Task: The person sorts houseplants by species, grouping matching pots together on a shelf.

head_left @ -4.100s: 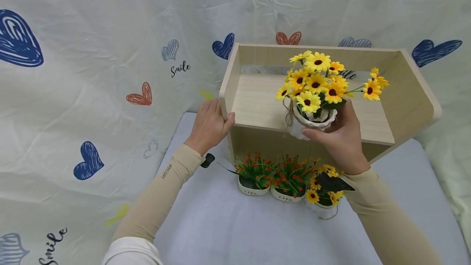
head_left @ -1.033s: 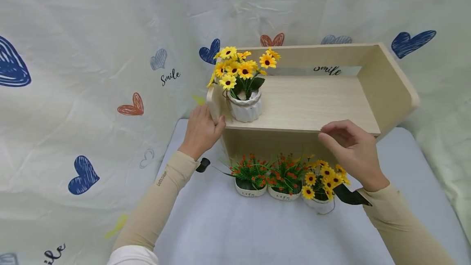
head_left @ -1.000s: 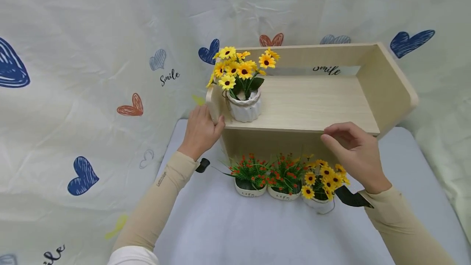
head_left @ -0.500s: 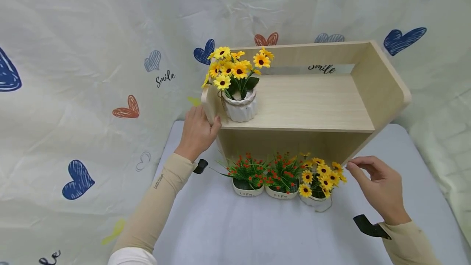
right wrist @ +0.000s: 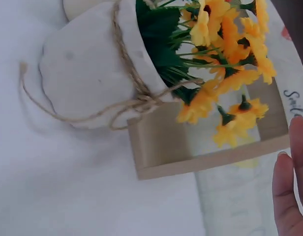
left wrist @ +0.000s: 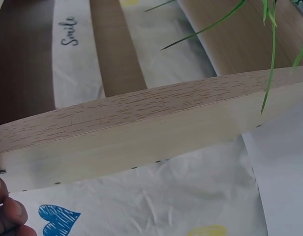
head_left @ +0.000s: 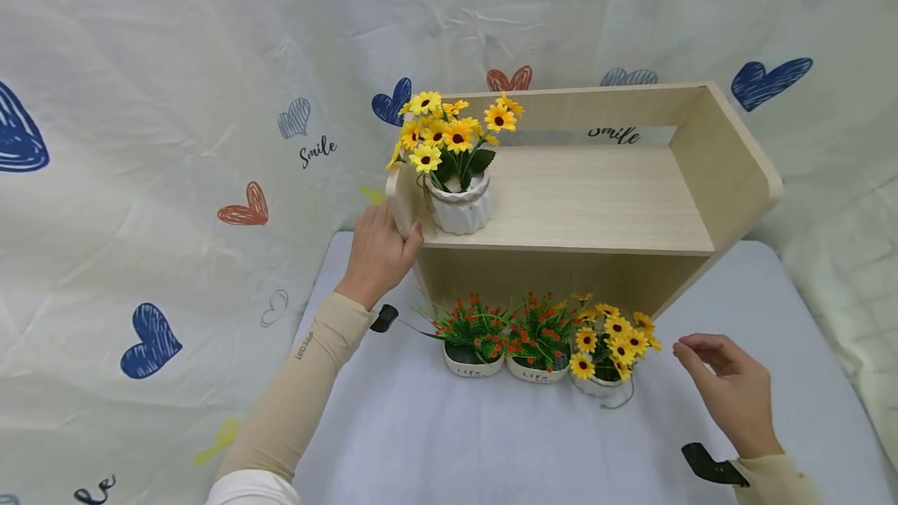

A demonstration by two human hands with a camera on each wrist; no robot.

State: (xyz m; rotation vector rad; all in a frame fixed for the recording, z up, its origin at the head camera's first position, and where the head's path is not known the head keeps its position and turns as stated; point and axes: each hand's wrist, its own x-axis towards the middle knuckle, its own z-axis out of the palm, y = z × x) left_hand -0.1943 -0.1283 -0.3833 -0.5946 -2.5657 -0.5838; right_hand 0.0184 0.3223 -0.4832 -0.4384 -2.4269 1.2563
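Note:
At the left side of a light wooden shelf unit (head_left: pixel 589 185), my left hand (head_left: pixel 379 248) grips the side panel, thumb at its front edge. The left wrist view shows a few curled fingertips (left wrist: pixel 9 211) beside that panel (left wrist: pixel 141 142). A white pot of yellow artificial sunflowers (head_left: pixel 459 209) stands on the upper board's left end. My right hand (head_left: pixel 733 388) hovers over the table, loosely curled with nothing in it. Left of it is another potted sunflower plant (head_left: pixel 606 353), its white pot (right wrist: pixel 92 64) tied with twine; hand and pot are apart.
Two white "Life" pots with red-flowered greenery, one at the left (head_left: pixel 473 341) and one in the middle (head_left: pixel 539 341), stand beside the sunflower pot before the lower compartment. A pale cloth covers the table (head_left: pixel 491 450). Behind hangs a heart-printed curtain (head_left: pixel 175 100).
Earlier my right hand held a sunflower pot above the shelf; that pot now stands on the upper board's left end. The right hand has moved down and right. My left hand stays on the panel.

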